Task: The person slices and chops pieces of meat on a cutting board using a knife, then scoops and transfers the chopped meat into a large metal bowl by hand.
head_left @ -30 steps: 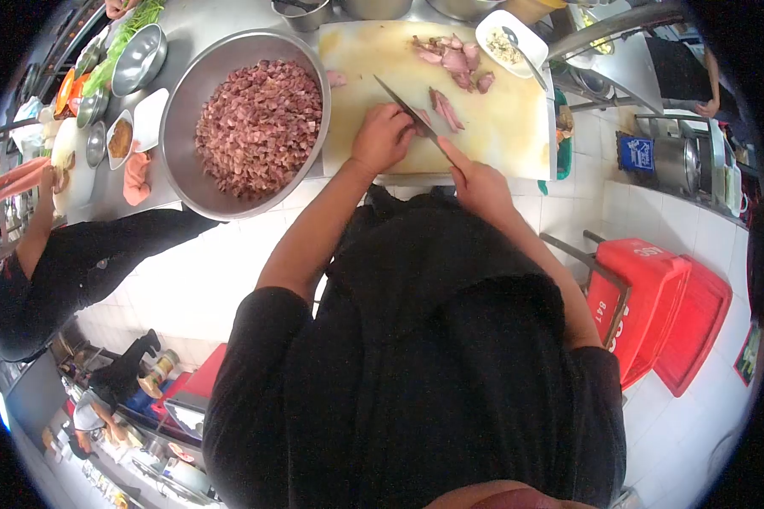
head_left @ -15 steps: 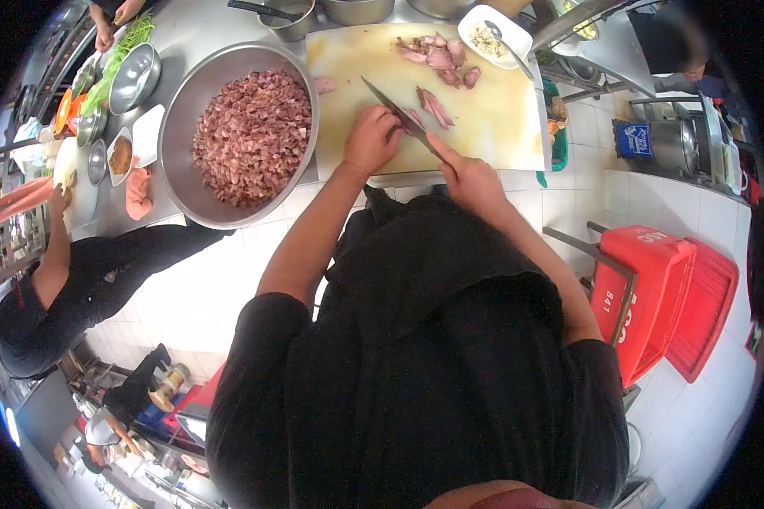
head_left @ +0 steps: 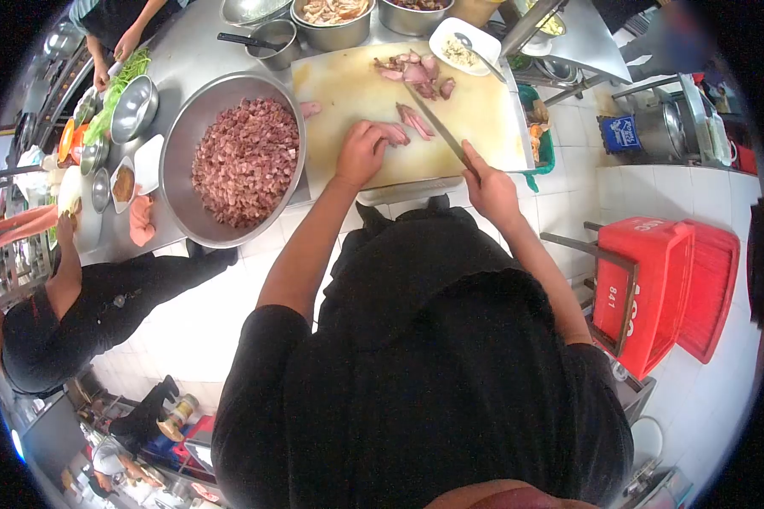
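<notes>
My right hand (head_left: 492,191) grips a knife (head_left: 439,121) by its handle, the long blade angled up and left over the white cutting board (head_left: 339,78). On the board's near left side, my left hand (head_left: 361,154) has its fingers curled on a piece of meat (head_left: 392,133). Between that piece and the blade lie some meat strips (head_left: 415,122). A pile of cut meat (head_left: 418,69) sits farther back, close to the knife's tip. Left of the board stands a large metal bowl (head_left: 171,161) filled with diced meat (head_left: 244,165).
A white dish with a spoon (head_left: 460,55) rests at the board's far right corner. Metal pots (head_left: 331,36) line the back. A green basket (head_left: 547,153) is right of the board, and a red bin (head_left: 645,288) stands lower right. Co-workers' hands (head_left: 127,42) are at far left.
The knife has moved right, away from my left hand, and its blade now lies beyond the strips. My left hand's fingers are now on a meat piece. The view has shifted slightly.
</notes>
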`<state>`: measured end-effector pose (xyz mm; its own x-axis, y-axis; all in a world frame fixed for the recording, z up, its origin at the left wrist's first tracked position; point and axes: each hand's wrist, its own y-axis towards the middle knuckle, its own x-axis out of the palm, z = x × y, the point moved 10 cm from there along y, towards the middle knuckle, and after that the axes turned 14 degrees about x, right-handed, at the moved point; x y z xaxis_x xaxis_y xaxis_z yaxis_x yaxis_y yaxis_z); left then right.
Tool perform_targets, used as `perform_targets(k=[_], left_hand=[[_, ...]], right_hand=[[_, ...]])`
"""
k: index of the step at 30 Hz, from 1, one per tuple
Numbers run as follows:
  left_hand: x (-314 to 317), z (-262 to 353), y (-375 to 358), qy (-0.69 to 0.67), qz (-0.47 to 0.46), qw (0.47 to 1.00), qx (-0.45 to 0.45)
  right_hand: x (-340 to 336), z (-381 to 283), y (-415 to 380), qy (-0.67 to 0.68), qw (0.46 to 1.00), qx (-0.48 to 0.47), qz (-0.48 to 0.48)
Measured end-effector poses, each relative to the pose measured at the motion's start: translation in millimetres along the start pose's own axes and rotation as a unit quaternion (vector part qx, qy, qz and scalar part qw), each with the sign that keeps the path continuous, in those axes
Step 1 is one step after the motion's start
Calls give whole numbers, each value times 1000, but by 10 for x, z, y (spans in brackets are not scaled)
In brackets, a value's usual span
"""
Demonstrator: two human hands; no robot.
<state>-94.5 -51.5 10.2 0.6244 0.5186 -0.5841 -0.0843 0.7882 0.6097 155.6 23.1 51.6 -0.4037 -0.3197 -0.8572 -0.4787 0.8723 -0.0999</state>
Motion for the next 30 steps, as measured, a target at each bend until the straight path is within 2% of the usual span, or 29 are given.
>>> perform_targets(k=[2, 4, 7, 10, 13, 16, 17, 18, 20, 21, 22, 24, 25, 27, 30], left_hand=[[41, 55, 76, -19, 3, 1000, 0], [116, 100, 136, -25, -1, 1000, 12], [218, 109, 191, -80, 44, 995, 32], [249, -65, 96, -81, 61, 995, -19], [13, -249, -47, -30, 58, 994, -85], [-377, -332, -80, 117, 50, 991, -39], [-514, -295, -77, 155, 83, 984, 4], [-585, -300, -20, 183, 58, 981, 39], [-554, -849, -200, 169, 62, 982, -60], [-561, -946, -193, 214, 40, 974, -71], [-575, -801, -102, 210, 26, 972, -101], [-585, -696, -29, 236, 8, 961, -145], [-556, -742, -15, 240, -2, 959, -151], [-565, -955, -31, 258, -31, 950, -174], [-592, -954, -12, 262, -24, 951, -163]], right_hand=[[88, 15, 14, -60, 998, 14, -30], [140, -124, 20, -33, 998, 7, -49], [186, -148, 17, 5, 999, 1, -49], [70, -85, -30, 35, 999, 18, -34], [-5, 53, -96, 96, 995, 33, -12], [-88, 10, -206, 164, 986, -8, 4], [39, 44, -244, 149, 988, 9, -34], [103, 66, -252, 132, 989, 30, -63], [129, -105, -307, 108, 988, 24, -111], [262, -87, -301, 96, 984, 41, -143], [248, -162, -298, 124, 983, -2, -133], [212, -318, -312, 91, 984, -19, -155], [422, -231, -268, 117, 981, -54, -146], [398, -252, -249, 108, 979, -30, -168], [367, -235, -229, 104, 978, -17, -179]])
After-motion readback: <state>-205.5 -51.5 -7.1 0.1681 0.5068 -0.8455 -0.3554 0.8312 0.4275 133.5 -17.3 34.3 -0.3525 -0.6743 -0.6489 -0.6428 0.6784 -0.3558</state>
